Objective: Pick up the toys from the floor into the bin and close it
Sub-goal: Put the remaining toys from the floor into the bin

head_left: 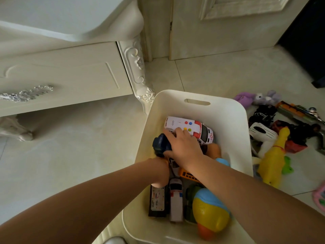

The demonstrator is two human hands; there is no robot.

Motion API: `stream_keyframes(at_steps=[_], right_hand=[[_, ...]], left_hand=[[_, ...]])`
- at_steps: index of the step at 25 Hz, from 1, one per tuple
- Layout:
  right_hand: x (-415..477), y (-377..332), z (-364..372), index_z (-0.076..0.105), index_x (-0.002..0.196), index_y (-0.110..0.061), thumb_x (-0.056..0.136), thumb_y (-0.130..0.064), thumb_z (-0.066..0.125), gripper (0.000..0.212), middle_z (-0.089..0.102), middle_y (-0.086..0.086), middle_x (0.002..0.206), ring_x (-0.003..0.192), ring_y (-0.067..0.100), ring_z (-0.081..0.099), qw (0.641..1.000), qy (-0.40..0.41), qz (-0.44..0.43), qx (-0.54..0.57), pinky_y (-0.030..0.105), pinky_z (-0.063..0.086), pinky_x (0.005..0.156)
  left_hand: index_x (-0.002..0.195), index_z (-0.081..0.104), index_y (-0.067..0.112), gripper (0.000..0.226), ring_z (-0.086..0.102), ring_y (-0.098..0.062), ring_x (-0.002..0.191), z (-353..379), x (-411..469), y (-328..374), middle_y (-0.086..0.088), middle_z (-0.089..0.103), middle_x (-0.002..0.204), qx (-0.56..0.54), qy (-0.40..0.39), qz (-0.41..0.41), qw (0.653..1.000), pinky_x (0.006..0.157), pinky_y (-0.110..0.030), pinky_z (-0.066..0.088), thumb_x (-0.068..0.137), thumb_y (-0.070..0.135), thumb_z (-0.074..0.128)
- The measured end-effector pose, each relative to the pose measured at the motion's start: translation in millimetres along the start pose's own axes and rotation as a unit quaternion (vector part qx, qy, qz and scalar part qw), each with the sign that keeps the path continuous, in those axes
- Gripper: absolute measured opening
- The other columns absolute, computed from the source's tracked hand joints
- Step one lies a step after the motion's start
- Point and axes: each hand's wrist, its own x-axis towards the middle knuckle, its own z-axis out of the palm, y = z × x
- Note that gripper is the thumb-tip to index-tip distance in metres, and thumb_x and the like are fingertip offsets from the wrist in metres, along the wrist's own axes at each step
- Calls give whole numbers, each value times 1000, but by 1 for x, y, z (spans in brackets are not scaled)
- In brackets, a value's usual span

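Note:
A white plastic bin (230, 120) with a handle slot stands on the tiled floor. Inside lie a large white ambulance (204, 132), a smaller white ambulance (175, 196), an orange vehicle (187, 175), a green vehicle (190, 196) and a round yellow, blue and orange toy (209, 208). My right hand (182, 145) reaches into the bin, its fingers closed around a dark blue toy (161, 145) beside the large ambulance. My left hand (159, 171) dips into the bin under the right wrist; its fingers are hidden. No lid is in view.
Right of the bin, toys lie on the floor: a yellow rubber chicken (274, 155), a purple plush (263, 98), black robot figures (263, 113), a toy gun (299, 111) and a pink toy (320, 196). An ornate white cabinet (70, 76) stands left, a door (211, 32) behind.

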Motion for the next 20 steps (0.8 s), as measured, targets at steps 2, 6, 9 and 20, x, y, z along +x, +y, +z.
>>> stream_keyframes(at_steps=[2, 6, 9, 20], right_hand=[[-4, -1, 2, 35, 143, -23, 89, -40, 61, 62, 40, 11, 130, 116, 27, 45, 998, 42, 35, 38, 39, 50, 86], [-19, 6, 11, 47, 129, -16, 90, -14, 57, 40, 31, 10, 138, 124, 28, 40, 998, -25, 21, 52, 38, 47, 95], [-23, 9, -14, 47, 133, -18, 91, -17, 51, 42, 40, 9, 134, 123, 28, 38, 999, -10, 8, 42, 40, 38, 101], [-124, 110, -182, 45, 134, -24, 91, -2, 44, 49, 60, -2, 112, 101, 14, 58, 925, 263, 83, 260, 35, 49, 92]], left_hand=[[120, 56, 2, 30, 55, -25, 105, 2, -2, 0, -15, 55, 121, 24, 13, 5, 1000, 92, -31, 45, 96, 9, 41], [114, 61, 1, 28, 54, -22, 95, -1, 1, -3, -15, 61, 117, 70, 11, 30, 997, 84, -28, 44, 95, 7, 41], [112, 62, 2, 28, 57, -23, 93, -19, 2, -1, -12, 64, 116, 58, 69, 31, 995, 72, -23, 43, 96, 14, 43], [120, 58, 23, 45, 58, -21, 102, -110, -77, 138, 1, 60, 119, -184, 490, 182, 833, 89, -37, 48, 82, 3, 45]])
